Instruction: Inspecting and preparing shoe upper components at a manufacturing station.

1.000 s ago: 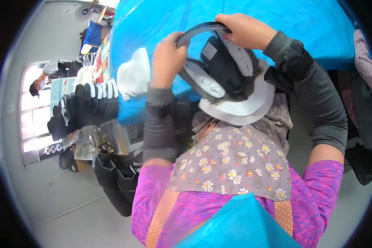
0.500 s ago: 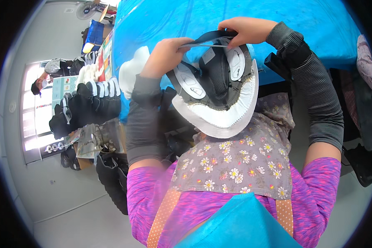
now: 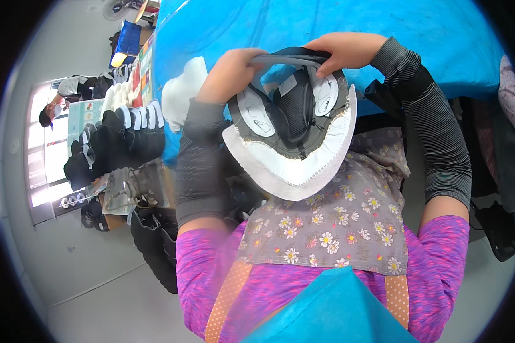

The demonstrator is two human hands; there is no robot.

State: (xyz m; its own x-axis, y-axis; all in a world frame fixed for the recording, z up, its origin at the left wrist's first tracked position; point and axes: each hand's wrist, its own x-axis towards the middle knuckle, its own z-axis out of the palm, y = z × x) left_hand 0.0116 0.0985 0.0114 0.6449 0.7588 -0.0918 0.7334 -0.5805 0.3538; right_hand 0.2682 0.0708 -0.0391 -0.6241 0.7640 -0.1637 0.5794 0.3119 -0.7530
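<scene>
Between my two hands is a shoe upper [image 3: 294,166], tilted so that its inside shows. It has a dark lining, a white oval patch on each side, a black mesh tongue and a broad white toe part that hangs toward my apron. My left hand [image 3: 230,74] is closed on the collar at its left end. My right hand [image 3: 352,52] pinches the same collar at its right end, thumb inside and fingers over the outer side. The collar edge arches between the hands. My left fingertips are partly hidden behind the rim.
A blue-covered table [image 3: 394,28] lies beyond my hands. White padded pieces [image 3: 184,94] rest at its left edge. Several black uppers [image 3: 128,134] stand in a row at the left, above a clear plastic bag [image 3: 132,186]. Another person [image 3: 74,91] is by the window.
The collar opening has been spread wider and rounder between my hands. The white toe part has swung slightly down and left. Both hands keep hold of the collar.
</scene>
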